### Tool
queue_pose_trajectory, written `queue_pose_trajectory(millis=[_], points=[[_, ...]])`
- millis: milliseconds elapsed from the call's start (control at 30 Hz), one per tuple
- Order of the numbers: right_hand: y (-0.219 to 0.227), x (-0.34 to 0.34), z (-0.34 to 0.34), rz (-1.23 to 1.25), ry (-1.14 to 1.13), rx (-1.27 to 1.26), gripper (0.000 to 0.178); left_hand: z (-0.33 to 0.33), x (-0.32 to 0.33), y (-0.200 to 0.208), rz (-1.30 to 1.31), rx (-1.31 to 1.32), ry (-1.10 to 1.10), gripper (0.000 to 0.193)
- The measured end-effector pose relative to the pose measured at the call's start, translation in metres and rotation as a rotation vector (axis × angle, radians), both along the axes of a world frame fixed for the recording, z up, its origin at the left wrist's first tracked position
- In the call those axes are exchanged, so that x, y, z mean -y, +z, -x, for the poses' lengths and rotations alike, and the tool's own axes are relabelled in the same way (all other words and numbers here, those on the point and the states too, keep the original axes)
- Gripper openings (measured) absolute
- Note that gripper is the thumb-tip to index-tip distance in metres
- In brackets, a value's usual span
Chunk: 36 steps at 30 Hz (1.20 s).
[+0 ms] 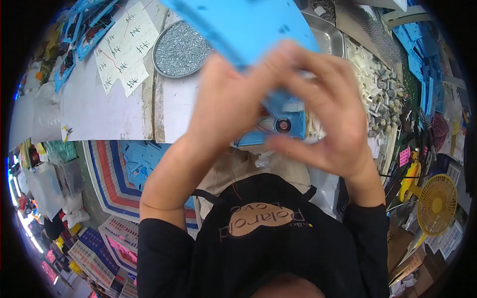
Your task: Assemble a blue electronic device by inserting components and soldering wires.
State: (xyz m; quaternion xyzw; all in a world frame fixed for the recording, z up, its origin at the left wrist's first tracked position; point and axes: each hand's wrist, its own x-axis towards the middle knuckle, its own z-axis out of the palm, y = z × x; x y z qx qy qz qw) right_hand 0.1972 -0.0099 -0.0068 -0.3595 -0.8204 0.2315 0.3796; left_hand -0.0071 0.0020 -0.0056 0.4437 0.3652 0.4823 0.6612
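A flat blue plastic panel [258, 25] is raised over the far part of the white worktable, tilted, with small dark marks or holes in it. My left hand [223, 102] is closed at the panel's near edge; its fingertips are partly hidden and blurred. To its right, my right hand [333, 107] is bent in a wide curve, thumb apart from the fingers, with nothing visible between them. Motion smears its fingertips near the panel's edge. Below and between my hands lies a blue plastic housing [299, 130], partly covered, with a round black part [283, 125] and thin wires.
A round metal dish [181, 75] of small metal pieces stands at the far left, beside white sheets [112, 74] with dark marks. Loose white and metallic parts [382, 94] pile up at right, near a yellow fan [437, 203]. A striped bag [107, 169] holds blue pieces below the table edge.
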Motion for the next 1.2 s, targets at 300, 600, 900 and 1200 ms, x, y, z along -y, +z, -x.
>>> queue_pose_trajectory(millis=[300, 600, 900, 1200], points=[[-0.019, 0.024, -0.016, 0.644, -0.303, -0.427, 0.057, 0.022, 0.009, -0.043, -0.202, -0.365, 0.095, 0.067], [-0.074, 0.062, -0.016, 0.411, -0.401, 0.089, 0.043, 0.022, 0.029, -0.069, -0.447, -0.977, 0.089, 0.084], [-0.075, 0.049, -0.02, 0.446, -0.261, 0.089, 0.038, 0.03, 0.045, -0.069, -0.277, -0.963, 0.125, 0.076], [-0.08, 0.049, -0.016, 0.262, -0.2, 0.143, 0.044, 0.03, 0.058, -0.074, -0.3, -1.055, 0.185, 0.069]])
